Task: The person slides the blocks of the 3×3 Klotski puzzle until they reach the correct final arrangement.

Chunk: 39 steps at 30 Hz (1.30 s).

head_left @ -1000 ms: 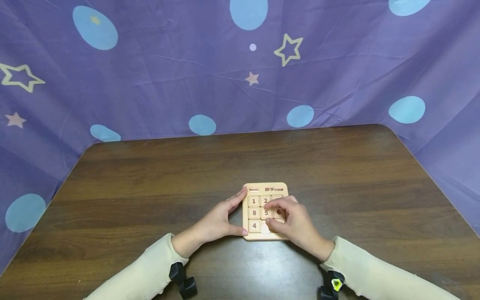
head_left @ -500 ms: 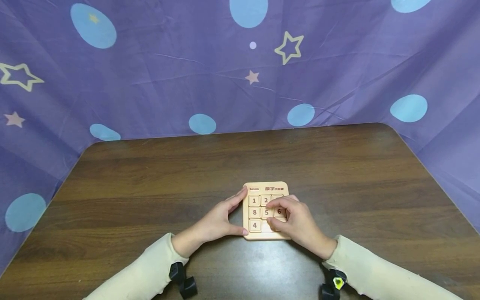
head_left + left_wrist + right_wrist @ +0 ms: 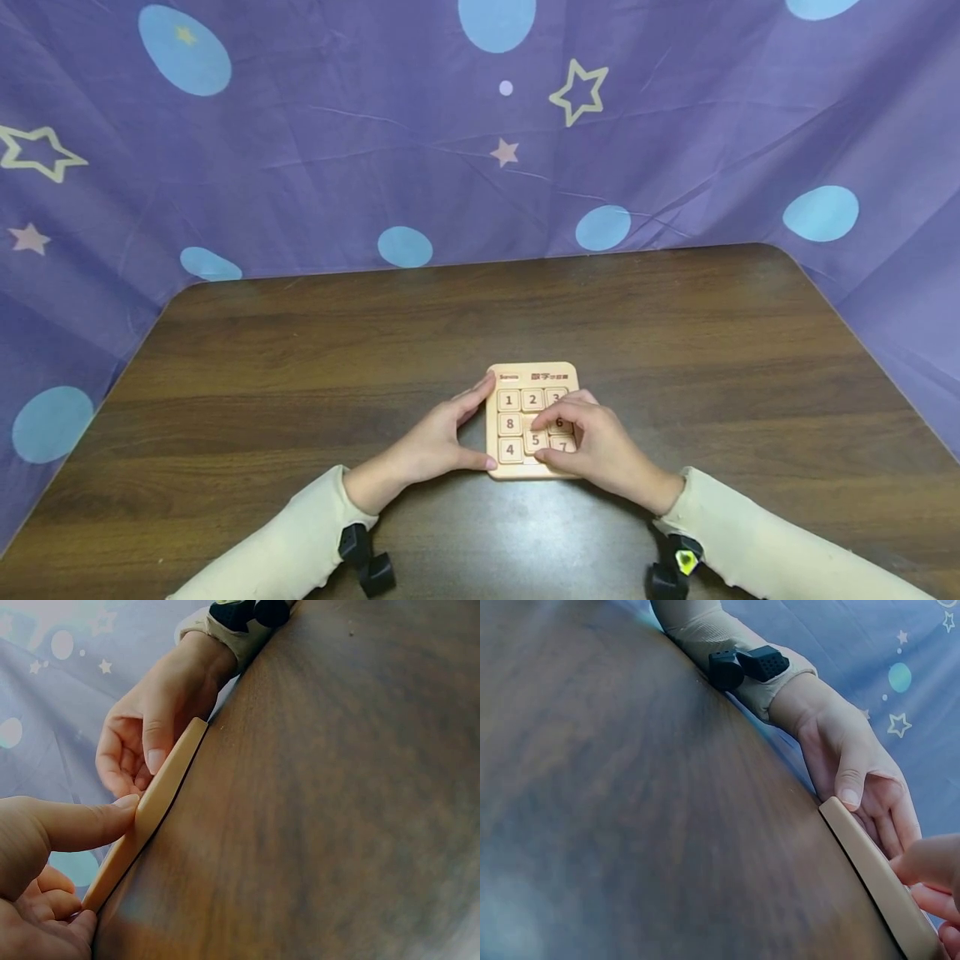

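A pale wooden number slide puzzle (image 3: 525,379) lies flat on the brown table, its number tiles facing up. My left hand (image 3: 431,442) holds the board's left side, fingers at the upper corner and thumb at the lower one. In the left wrist view that thumb (image 3: 94,823) lies against the board's edge (image 3: 161,784). Over the right half of the puzzle, my right hand (image 3: 600,442) has thumb and index finger about the 5 tile (image 3: 536,441). This tile sits partly down in the bottom row's middle slot. The right fingers partly cover tiles 3, 6 and 7.
The dark wood table (image 3: 337,358) spreads around the puzzle on every side. Behind it hangs a purple cloth (image 3: 337,167) with stars and blue spots. A black wrist device is strapped on each sleeve (image 3: 720,525).
The 5 tile has slid down from the middle row toward the gap below it, with my right thumb and index finger around it. My left hand has stayed at the board's edge.
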Each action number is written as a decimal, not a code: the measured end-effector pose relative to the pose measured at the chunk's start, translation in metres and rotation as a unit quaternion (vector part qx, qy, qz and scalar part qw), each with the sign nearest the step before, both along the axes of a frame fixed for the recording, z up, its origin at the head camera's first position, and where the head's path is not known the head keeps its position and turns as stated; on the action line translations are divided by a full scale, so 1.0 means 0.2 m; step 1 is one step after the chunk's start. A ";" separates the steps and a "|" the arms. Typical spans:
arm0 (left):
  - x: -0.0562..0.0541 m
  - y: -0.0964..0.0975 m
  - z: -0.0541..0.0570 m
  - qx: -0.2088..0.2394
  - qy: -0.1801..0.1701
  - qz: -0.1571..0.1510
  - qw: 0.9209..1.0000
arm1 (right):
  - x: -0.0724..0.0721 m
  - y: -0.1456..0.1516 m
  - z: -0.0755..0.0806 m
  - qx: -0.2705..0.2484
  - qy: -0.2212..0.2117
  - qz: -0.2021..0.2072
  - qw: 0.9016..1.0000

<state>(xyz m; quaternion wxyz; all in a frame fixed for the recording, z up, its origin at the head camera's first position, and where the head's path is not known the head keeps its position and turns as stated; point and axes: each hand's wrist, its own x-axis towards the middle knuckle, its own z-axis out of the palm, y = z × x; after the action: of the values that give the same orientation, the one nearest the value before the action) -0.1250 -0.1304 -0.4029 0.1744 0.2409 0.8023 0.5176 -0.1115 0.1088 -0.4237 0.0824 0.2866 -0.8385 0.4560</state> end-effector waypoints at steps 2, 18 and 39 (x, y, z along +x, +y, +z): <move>0.00 0.00 0.00 0.001 0.001 0.000 1.000 | 0.00 0.01 0.00 -0.002 -0.002 0.011 1.000; 0.00 0.00 0.01 -0.003 0.002 0.001 1.000 | -0.01 0.03 0.00 -0.009 -0.029 0.039 0.999; 0.00 0.00 0.00 0.003 -0.008 0.005 1.000 | -0.02 0.11 0.00 -0.027 -0.056 -0.025 0.998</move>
<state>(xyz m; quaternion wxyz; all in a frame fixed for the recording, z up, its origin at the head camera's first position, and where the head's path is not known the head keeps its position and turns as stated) -0.1248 -0.1299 -0.4020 0.1780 0.2332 0.8003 0.5229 -0.1159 0.1315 -0.4233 0.0542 0.2370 -0.8359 0.4921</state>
